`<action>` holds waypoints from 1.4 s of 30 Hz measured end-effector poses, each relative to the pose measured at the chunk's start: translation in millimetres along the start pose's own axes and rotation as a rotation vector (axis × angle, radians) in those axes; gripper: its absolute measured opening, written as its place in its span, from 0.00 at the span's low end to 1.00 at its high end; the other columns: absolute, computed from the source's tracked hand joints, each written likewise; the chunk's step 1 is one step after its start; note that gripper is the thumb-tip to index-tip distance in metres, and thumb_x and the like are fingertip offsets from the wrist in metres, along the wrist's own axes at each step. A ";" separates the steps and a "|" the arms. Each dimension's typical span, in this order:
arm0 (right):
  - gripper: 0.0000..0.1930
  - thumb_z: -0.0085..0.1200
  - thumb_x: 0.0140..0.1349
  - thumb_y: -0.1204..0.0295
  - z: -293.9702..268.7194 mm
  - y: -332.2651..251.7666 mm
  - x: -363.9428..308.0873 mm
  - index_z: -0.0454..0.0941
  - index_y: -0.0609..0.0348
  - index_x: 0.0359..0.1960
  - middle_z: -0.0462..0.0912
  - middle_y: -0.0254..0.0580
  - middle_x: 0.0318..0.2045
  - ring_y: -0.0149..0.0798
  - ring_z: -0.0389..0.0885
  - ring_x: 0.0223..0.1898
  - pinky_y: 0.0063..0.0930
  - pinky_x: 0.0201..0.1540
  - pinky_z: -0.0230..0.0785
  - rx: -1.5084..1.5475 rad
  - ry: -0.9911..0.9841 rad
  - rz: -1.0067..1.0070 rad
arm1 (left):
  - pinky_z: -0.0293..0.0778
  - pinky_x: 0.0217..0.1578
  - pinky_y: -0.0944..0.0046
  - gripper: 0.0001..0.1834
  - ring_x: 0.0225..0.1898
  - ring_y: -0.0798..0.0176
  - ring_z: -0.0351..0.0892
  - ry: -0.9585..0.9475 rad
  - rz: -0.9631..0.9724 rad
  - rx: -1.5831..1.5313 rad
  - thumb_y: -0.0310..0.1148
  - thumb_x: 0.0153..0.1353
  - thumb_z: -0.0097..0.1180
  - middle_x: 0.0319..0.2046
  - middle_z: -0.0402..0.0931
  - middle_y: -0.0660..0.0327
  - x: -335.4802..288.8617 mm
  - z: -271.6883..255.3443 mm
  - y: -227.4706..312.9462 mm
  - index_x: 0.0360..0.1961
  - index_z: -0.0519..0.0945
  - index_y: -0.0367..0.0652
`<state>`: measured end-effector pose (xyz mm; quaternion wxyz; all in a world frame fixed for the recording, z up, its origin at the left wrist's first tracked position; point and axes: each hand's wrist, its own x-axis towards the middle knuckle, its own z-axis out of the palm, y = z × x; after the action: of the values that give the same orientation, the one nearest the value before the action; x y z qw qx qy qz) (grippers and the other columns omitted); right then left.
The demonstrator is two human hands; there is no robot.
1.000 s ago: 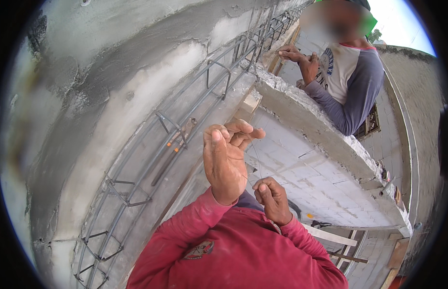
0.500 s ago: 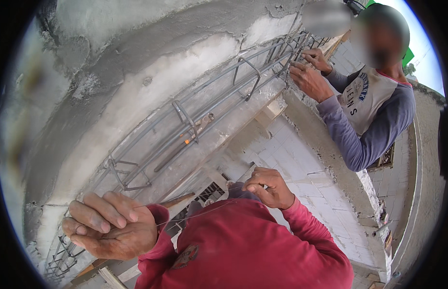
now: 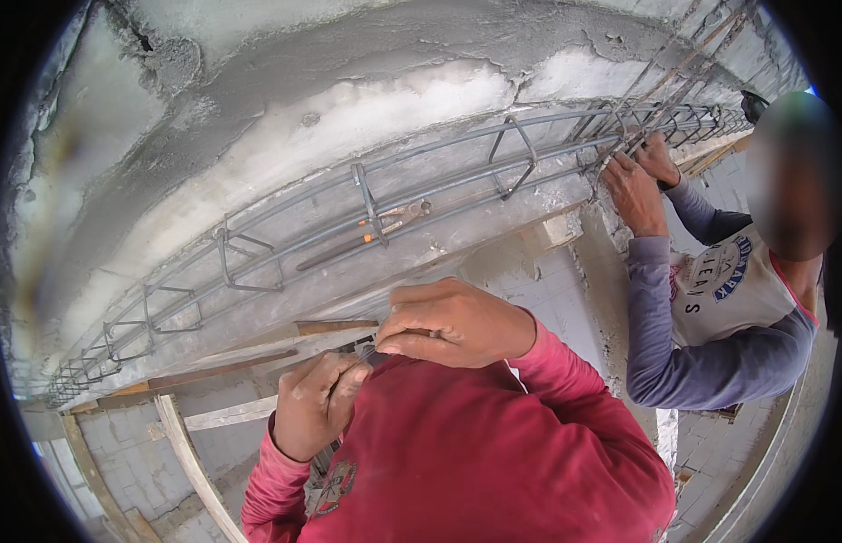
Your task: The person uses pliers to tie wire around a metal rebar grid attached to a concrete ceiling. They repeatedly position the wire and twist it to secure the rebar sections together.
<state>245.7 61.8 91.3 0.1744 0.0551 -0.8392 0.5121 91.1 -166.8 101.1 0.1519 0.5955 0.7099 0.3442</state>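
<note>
In front of my chest, my left hand [image 3: 321,403] and my right hand [image 3: 453,324] are brought close together, the right slightly higher. Both are closed, fingertips pinching thin tie wire [image 3: 366,352], of which only a short bit shows between them. Just beyond them runs a long rebar cage [image 3: 371,204] with bent square stirrups, lying on a concrete ledge. Inside the cage rests a metal hand tool [image 3: 405,215] with an orange mark and dark handles, perhaps pincers; neither hand touches it.
At the right, a co-worker [image 3: 724,290] in a grey-sleeved shirt has both hands on the cage's rebar beside upright bars [image 3: 684,72]. A rough plastered wall [image 3: 349,118] rises behind the cage. Wooden planks [image 3: 195,462] and a block wall lie below at left.
My hands, earlier apart with a length of wire stretched between them, have come together. My left hand has closed from a loosely opened palm. The view has shifted; the co-worker appears farther right.
</note>
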 end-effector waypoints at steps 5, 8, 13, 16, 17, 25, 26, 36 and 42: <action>0.09 0.54 0.75 0.71 -5.7 21.6 -4.4 0.84 0.61 0.46 0.85 0.47 0.39 0.54 0.83 0.38 0.42 0.42 0.75 -0.083 0.118 0.009 | 0.54 0.22 0.69 0.16 0.20 0.75 0.54 0.641 -0.236 -0.915 0.42 0.83 0.49 0.21 0.60 0.71 2.5 18.6 6.9 0.41 0.75 0.40; 0.10 0.51 0.78 0.70 13.3 25.2 -9.8 0.84 0.62 0.48 0.86 0.47 0.41 0.46 0.83 0.37 0.37 0.45 0.75 0.163 0.189 0.068 | 0.48 0.21 0.69 0.16 0.20 0.77 0.46 0.750 -0.112 -1.033 0.43 0.83 0.48 0.22 0.51 0.73 40.8 23.8 17.1 0.40 0.74 0.41; 0.13 0.47 0.82 0.68 18.2 16.3 -24.1 0.83 0.63 0.50 0.86 0.46 0.38 0.36 0.81 0.36 0.32 0.44 0.73 0.462 0.187 0.323 | 0.50 0.22 0.70 0.16 0.20 0.76 0.48 0.970 -0.100 -1.153 0.45 0.83 0.50 0.23 0.54 0.73 85.6 16.6 23.6 0.40 0.74 0.44; 0.13 0.46 0.82 0.68 2.5 9.2 -32.5 0.82 0.62 0.49 0.85 0.46 0.38 0.37 0.81 0.37 0.32 0.45 0.73 0.378 0.072 0.468 | 0.52 0.23 0.69 0.17 0.21 0.76 0.50 1.002 -0.123 -1.174 0.46 0.83 0.50 0.24 0.57 0.73 106.4 25.5 28.3 0.39 0.73 0.45; 0.13 0.46 0.82 0.68 -2.4 8.1 -32.7 0.82 0.62 0.49 0.84 0.46 0.38 0.38 0.81 0.38 0.32 0.46 0.73 0.310 0.028 0.488 | 0.53 0.24 0.69 0.17 0.21 0.75 0.51 1.003 -0.095 -1.139 0.46 0.83 0.49 0.25 0.58 0.72 111.8 27.8 29.2 0.38 0.73 0.46; 0.13 0.48 0.81 0.67 -7.3 28.9 -61.0 0.82 0.62 0.49 0.83 0.47 0.35 0.46 0.82 0.32 0.37 0.41 0.75 0.009 0.053 0.231 | 0.71 0.27 0.64 0.19 0.22 0.65 0.68 0.884 -0.106 -1.266 0.49 0.84 0.42 0.29 0.69 0.63 121.8 61.4 51.4 0.38 0.67 0.47; 0.13 0.48 0.81 0.67 -13.4 31.8 -64.1 0.82 0.62 0.49 0.83 0.47 0.35 0.47 0.83 0.32 0.38 0.41 0.75 -0.039 0.067 0.205 | 0.72 0.27 0.63 0.19 0.23 0.64 0.69 0.861 -0.119 -1.252 0.49 0.84 0.42 0.29 0.70 0.62 119.9 62.0 52.2 0.38 0.67 0.47; 0.14 0.47 0.82 0.68 -58.2 10.4 -107.2 0.81 0.66 0.51 0.86 0.47 0.36 0.41 0.82 0.32 0.33 0.39 0.75 -0.132 0.416 0.319 | 0.64 0.24 0.71 0.18 0.23 0.76 0.61 0.296 -0.266 -0.876 0.44 0.82 0.50 0.28 0.69 0.69 77.7 33.9 2.7 0.37 0.74 0.43; 0.13 0.46 0.82 0.67 -7.3 24.4 -88.0 0.80 0.63 0.49 0.85 0.48 0.36 0.46 0.84 0.36 0.36 0.43 0.75 0.028 0.146 0.360 | 0.63 0.28 0.72 0.13 0.25 0.76 0.58 0.753 -0.090 -1.202 0.43 0.83 0.49 0.26 0.64 0.71 113.3 56.4 37.8 0.42 0.73 0.47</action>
<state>322.9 72.0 43.1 0.1395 -0.1307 -0.8135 0.5493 126.7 -39.8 108.0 0.2126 0.2192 0.4254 0.8519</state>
